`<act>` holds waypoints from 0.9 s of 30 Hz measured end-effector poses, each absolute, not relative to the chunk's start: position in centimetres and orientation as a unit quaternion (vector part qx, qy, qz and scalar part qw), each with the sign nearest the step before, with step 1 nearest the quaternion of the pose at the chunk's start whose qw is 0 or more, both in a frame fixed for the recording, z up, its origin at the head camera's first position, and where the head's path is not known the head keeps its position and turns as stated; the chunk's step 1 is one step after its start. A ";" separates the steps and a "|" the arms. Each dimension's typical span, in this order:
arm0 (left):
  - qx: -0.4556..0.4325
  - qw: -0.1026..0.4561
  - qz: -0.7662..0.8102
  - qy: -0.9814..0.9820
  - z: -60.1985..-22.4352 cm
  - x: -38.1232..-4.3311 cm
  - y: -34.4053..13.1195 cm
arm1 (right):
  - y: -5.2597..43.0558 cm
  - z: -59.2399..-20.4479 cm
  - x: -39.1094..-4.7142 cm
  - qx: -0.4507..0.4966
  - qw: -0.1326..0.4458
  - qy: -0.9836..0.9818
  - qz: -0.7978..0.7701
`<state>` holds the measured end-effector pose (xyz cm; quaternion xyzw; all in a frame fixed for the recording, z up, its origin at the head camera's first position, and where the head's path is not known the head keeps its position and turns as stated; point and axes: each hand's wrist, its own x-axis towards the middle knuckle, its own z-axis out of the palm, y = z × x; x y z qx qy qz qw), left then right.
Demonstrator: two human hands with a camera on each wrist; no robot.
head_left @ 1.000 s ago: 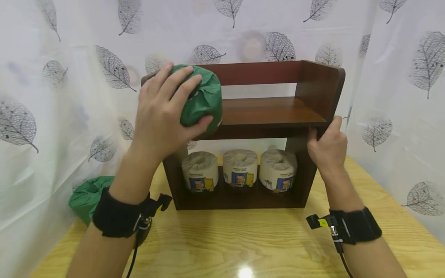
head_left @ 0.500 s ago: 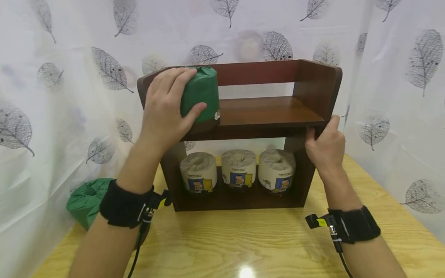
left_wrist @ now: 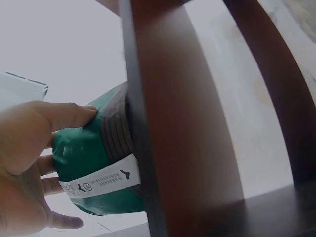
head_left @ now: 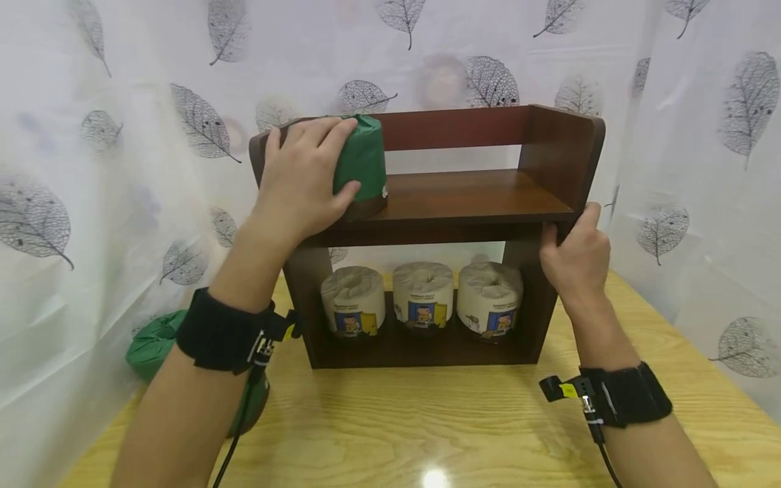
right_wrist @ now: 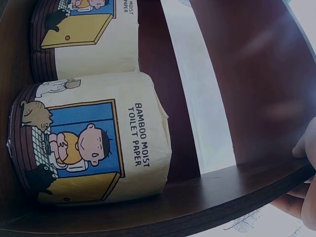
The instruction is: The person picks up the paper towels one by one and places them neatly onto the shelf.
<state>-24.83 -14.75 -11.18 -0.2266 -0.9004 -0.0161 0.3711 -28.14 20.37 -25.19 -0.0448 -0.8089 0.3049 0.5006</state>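
Note:
At the left end of the upper board of a brown wooden shelf [head_left: 470, 193], a green-wrapped toilet paper roll [head_left: 361, 163] stands upright. My left hand [head_left: 299, 176] holds that roll from its left and near side, with fingers over the top and the thumb on the front. In the left wrist view the roll's base [left_wrist: 117, 128] meets the board. My right hand [head_left: 576, 261] grips the shelf's right side panel just below the upper board. Below, three cream toilet paper rolls [head_left: 423, 298] stand in a row on the bottom board.
Another green roll [head_left: 152, 344] sits on the wooden table [head_left: 378, 420] at the left, partly behind my left forearm. Beneath that wrist, more green wrapping [head_left: 259, 403] shows. A leaf-patterned curtain [head_left: 439, 41] hangs behind and at both sides.
My left hand has brought the green roll from a tilted pose at the upper board's front to upright on its left end. The right hand keeps its grip.

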 end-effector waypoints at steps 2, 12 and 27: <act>-0.223 0.361 -0.008 -0.906 -11.0 -25.1 -14.8 | 20.4 -25.2 -28.1 -0.047 0.498 -0.811 0.305; -0.211 0.348 0.027 -0.913 -10.7 -26.8 -14.3 | 20.6 -25.2 -28.1 -0.042 0.500 -0.810 0.302; -0.191 0.304 0.020 -0.933 -9.5 -28.1 -14.8 | 20.2 -25.1 -27.5 -0.042 0.479 -0.821 0.306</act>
